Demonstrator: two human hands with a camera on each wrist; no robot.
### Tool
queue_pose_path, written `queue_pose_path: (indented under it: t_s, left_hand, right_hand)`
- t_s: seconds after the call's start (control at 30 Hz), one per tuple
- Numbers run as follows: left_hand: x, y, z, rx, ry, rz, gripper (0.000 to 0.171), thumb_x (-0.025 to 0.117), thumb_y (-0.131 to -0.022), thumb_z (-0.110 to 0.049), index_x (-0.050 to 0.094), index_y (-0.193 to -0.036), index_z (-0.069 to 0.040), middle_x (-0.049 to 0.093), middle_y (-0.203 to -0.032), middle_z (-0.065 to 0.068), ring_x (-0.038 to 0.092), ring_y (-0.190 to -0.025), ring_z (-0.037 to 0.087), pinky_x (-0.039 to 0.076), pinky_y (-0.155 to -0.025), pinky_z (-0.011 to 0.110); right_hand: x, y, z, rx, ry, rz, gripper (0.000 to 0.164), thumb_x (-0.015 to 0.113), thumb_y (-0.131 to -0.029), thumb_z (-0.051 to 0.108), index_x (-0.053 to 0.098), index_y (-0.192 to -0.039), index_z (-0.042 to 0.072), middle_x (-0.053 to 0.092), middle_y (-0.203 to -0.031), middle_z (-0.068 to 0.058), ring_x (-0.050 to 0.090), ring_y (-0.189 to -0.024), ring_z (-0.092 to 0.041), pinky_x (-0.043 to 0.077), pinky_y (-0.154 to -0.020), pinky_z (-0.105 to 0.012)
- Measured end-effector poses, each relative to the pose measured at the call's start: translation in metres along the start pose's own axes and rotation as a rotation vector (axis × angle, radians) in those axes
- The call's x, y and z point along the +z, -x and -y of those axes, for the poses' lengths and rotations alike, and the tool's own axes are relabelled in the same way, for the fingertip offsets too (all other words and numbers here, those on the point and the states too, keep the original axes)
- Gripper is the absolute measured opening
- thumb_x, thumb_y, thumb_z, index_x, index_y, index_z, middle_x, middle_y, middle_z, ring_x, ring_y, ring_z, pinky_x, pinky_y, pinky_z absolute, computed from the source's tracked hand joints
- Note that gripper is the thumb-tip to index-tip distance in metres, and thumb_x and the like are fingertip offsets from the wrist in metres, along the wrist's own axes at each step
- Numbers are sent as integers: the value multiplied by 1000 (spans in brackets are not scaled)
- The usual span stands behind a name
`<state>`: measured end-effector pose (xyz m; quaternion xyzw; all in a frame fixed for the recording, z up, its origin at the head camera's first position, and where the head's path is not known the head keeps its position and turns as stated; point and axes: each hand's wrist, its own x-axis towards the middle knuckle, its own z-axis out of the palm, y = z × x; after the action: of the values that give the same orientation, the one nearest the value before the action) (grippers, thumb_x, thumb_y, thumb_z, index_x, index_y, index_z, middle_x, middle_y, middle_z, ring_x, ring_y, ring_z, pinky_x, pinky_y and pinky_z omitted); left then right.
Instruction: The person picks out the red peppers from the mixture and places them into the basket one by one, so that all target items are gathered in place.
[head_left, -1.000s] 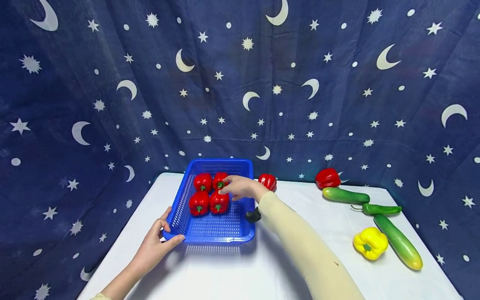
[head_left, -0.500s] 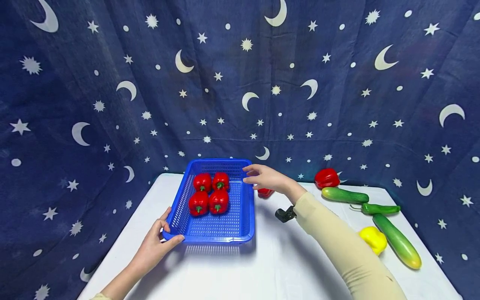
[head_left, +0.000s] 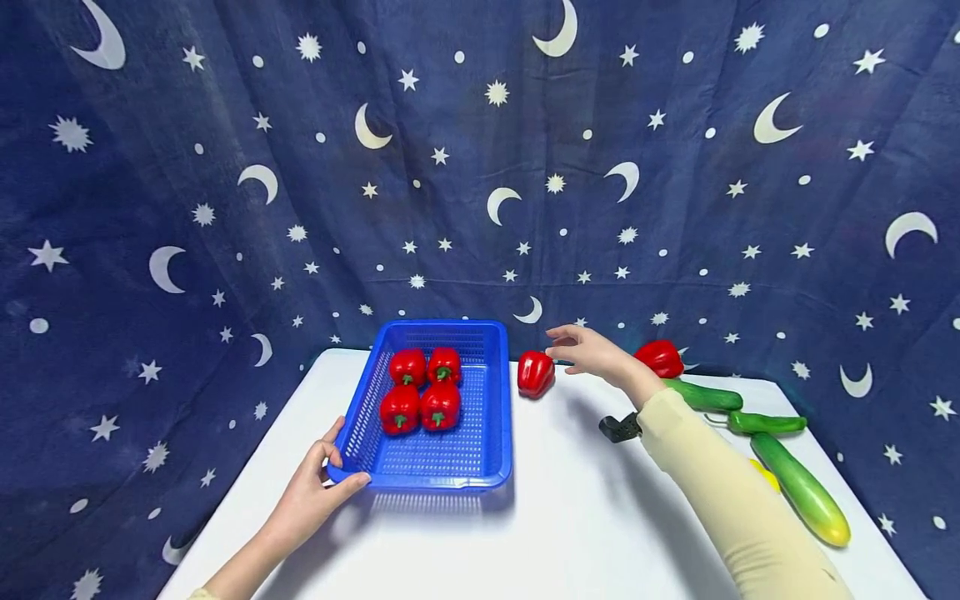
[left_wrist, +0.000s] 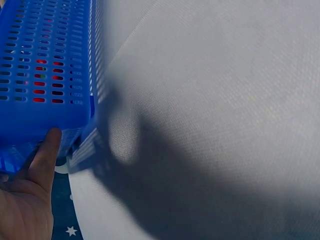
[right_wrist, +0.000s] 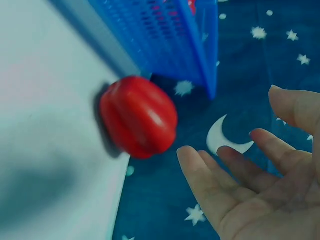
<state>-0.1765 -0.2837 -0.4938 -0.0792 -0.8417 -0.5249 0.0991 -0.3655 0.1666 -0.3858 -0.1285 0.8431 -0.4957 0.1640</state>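
My left hand (head_left: 311, 487) grips the front left corner of a blue plastic basket (head_left: 442, 481), thumb along the front rim and fingers at the left side. Several red bell peppers (head_left: 440, 406) stand grouped inside, stems facing me. Beyond the basket's right wall, another red bell pepper (head_left: 536, 374) lies on the white table. My right hand (head_left: 592, 354) hovers just right of that pepper with loosely spread fingers, holding nothing. In the right wrist view a gap shows between the fingertips and the pepper (right_wrist: 139, 117).
At the right lie a further red bell pepper (head_left: 660, 359), a cucumber (head_left: 705, 396), a long green pepper (head_left: 767, 422) and a second cucumber (head_left: 801, 489). A yellow bell pepper (head_left: 767, 476) is mostly hidden by my right sleeve. A starry blue curtain (head_left: 450, 200) borders the table.
My right hand has moved out of the basket to the right, past the pepper beside it, which is uncovered now. My left hand and the basket stay put.
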Motion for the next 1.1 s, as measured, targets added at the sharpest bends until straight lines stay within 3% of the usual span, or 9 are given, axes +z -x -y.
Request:
queue_pose_path:
  t_s: [0.43,0.67,0.93,1.1]
  left_hand:
    - [5,-3,-1,-22,25,4,46,82,-88,-11,37,-98,-7,23,-168,16,60,-109,35,56,-77,27]
    - [2,-1,-2,-43,15,4,46,82,-89,-12,37,-98,-7,23,-168,16,61,-105,33,56,-76,26]
    - [2,1,3,-36,24,5,45,80,-90,-12,36,-97,-7,22,-167,19,59,-111,40,57,-77,26]
    - [3,0,3,-21,-1,-3,45,80,-90,-14,36,-98,-7,22,-167,19,60,-114,40,56,-79,25]
  right_hand:
    - [-8,0,-35,77,-18,-78,64,61,-102,17,31,-156,-1,30,-158,-30,42,-139,-43,46,-104,-54]
    - [10,-6,-55,47,86,-159,69,66,-97,17,33,-155,-2,34,-157,-32,37,-142,-47,41,-108,-56]
    - [36,-19,-71,110,16,-187,81,72,-95,25,27,-157,-1,28,-159,-33,49,-132,-46,53,-94,-52]
    - [47,-31,-76,104,-57,-218,88,75,-93,24,22,-159,0,23,-163,-27,43,-138,-46,51,-95,-57]
